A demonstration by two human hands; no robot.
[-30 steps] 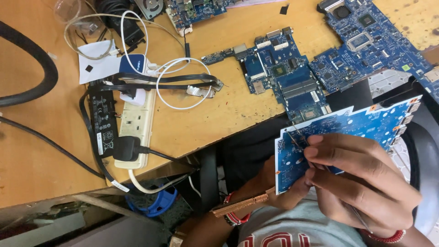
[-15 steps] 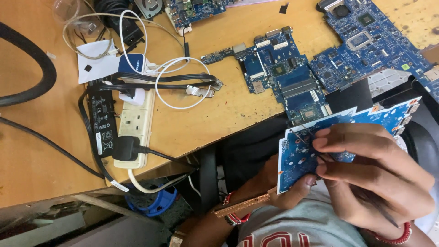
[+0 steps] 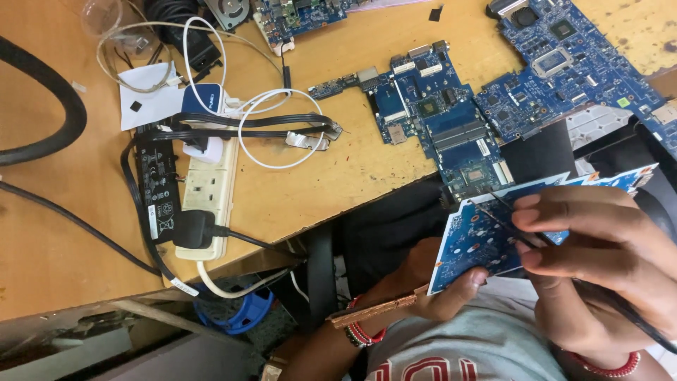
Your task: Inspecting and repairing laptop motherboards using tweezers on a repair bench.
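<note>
I hold a blue circuit board (image 3: 479,240) tilted above my lap, at the lower right of the head view. My left hand (image 3: 430,282) grips its lower left edge from underneath, thumb on the front face. My right hand (image 3: 606,261) lies over the board's right half and pinches a thin dark tool (image 3: 504,215) whose tip rests on the board's upper left area. A dark cable (image 3: 635,317) runs from that hand toward the lower right corner. Red bands circle both wrists.
On the wooden table (image 3: 331,183) lie two more blue circuit boards (image 3: 441,120) (image 3: 564,70) and a third at the top (image 3: 293,14). A white power strip (image 3: 208,190) with plugs, a black adapter (image 3: 155,183), white cables (image 3: 275,127) and a thick black hose (image 3: 56,134) fill the left.
My right hand has slid slightly up and right over the held board, and the tool tip has shifted with it. The left hand keeps its grip.
</note>
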